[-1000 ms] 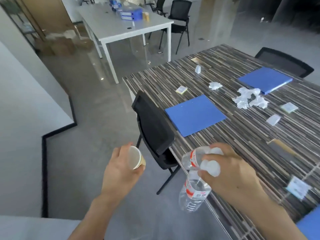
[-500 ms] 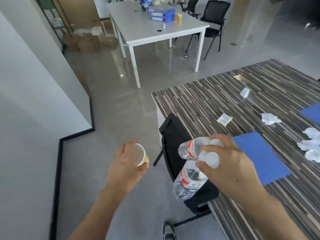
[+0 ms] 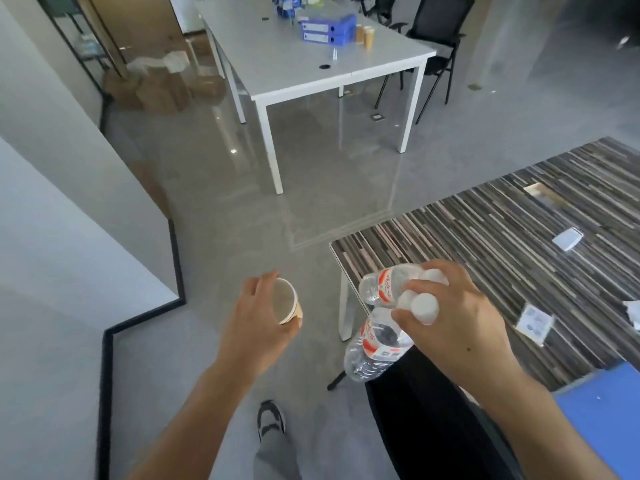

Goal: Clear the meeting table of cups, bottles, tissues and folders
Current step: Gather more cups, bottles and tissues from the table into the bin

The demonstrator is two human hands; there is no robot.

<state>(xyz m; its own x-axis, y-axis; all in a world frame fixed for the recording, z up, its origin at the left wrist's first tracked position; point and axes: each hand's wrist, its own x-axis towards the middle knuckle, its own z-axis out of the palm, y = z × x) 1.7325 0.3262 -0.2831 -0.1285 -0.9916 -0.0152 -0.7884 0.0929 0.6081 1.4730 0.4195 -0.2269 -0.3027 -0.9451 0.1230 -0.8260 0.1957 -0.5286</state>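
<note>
Left hand [image 3: 258, 327] fingers wrap cup [image 3: 286, 301]; right hand [image 3: 457, 318] fingers pinch 2 bottles [image 3: 375, 341], necks hidden.

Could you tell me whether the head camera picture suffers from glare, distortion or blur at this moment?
Head view: the glossy grey floor mirrors the white table's legs; wide-angle bending curves the black skirting; the clear plastic bottles and paper cup in the hands look reasonably sharp.

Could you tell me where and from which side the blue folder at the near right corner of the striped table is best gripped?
Grip the blue folder by its left edge, coming from the table's near side. It lies flat on the striped table, so fingers must slide under an edge. Both hands are full: the left hand holds a paper cup, the right hand two bottles.
</note>
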